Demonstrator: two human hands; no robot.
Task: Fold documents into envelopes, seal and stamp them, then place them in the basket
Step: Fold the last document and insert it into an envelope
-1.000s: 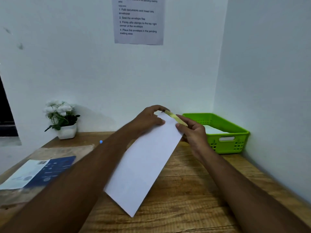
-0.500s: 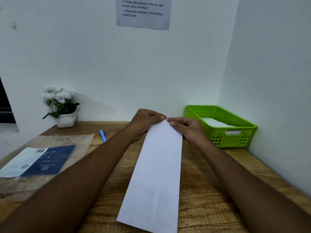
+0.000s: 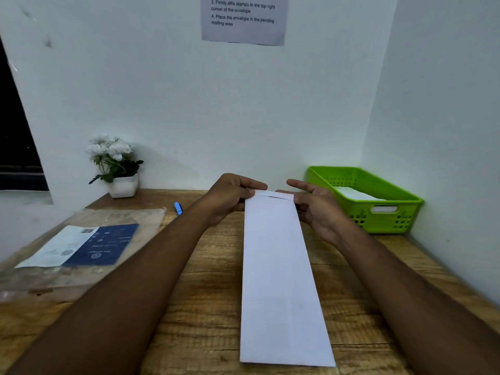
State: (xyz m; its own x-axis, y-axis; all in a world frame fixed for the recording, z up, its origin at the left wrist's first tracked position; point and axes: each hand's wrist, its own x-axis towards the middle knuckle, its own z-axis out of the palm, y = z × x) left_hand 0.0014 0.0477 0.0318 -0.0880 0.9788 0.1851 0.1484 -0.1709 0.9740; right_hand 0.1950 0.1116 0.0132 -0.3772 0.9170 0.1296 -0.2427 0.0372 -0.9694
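The envelope (image 3: 278, 266) is laid lengthwise on the counter (image 3: 205, 307), its far end pinched by the left fingers (image 3: 247, 192); the right fingers (image 3: 300, 185) are spread beside it. Being light and easily creased, it is best gripped at the edges.

— Where does the envelope (image 3: 278, 280) lie?
— Lengthwise on the tabletop (image 3: 211, 307), its far end between the left hand (image 3: 232, 197) and the right hand (image 3: 315, 208).
— What is left of the envelope?
— A pen (image 3: 178, 207) near its far end, then a plastic sleeve (image 3: 81, 250) holding printed sheets, with a potted plant (image 3: 116, 166) behind that, against the wall.
— And right of it?
— The basket (image 3: 378, 207), in the corner, with paper inside. A notice (image 3: 243, 20) hangs on the wall above the envelope's far end.
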